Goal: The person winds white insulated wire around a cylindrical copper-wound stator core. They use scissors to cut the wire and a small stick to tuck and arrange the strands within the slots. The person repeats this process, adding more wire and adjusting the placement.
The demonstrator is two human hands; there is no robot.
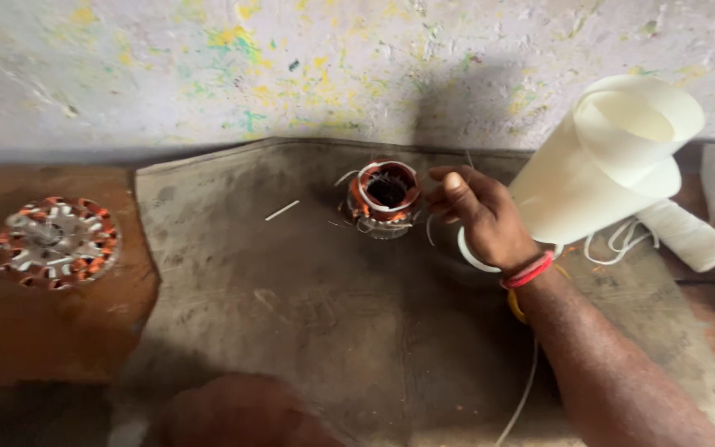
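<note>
Just left of fingers (448, 189), stator (384, 199)

The right hand (480, 217) reaches beside a small copper-wound stator (384, 197) standing on a dusty grey mat (308, 323), with white sleeving (472, 255) looped under its palm. A roll of cream insulation paper (610, 157) lies just right; a flat wound stator (57, 242) rests far left.
</note>
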